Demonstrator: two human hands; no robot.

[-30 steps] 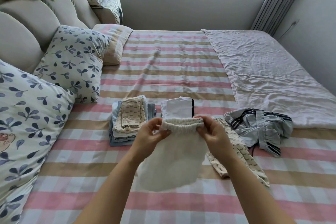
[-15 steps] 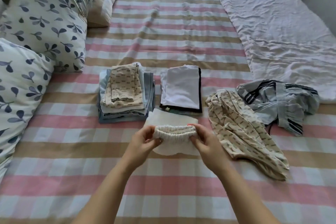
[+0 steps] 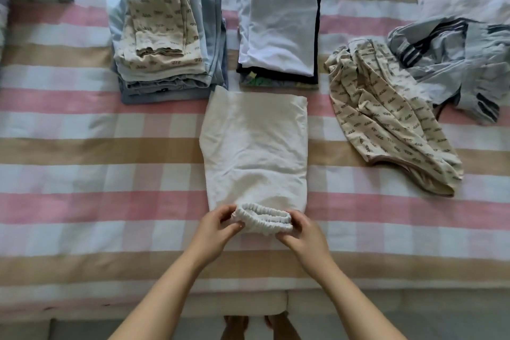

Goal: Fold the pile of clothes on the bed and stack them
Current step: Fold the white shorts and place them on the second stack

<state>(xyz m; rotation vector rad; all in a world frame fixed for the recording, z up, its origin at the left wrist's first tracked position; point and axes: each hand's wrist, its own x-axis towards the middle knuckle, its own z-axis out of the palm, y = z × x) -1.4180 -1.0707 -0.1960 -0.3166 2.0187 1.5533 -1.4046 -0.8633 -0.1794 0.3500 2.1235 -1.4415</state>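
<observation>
Readable text: none can be made out.
Beige patterned garment: small dark repeated marks are printed on it, too blurred to be read as letters.
Folded beige piece on the left stack: the same marks are seen, unreadable.
Dark folded garment: a green print is partly shown, illegible.

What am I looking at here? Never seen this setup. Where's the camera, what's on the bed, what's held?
No robot: a person's bare hands, filmed by one wide-angle camera on their head, looking down. The left hand and right hand pinch the elastic waistband of white shorts laid flat on the striped bed. Beyond lie two folded stacks: a left stack topped by beige print, and a right stack topped by white. At right, unfolded: a beige printed garment and a grey striped garment.
</observation>
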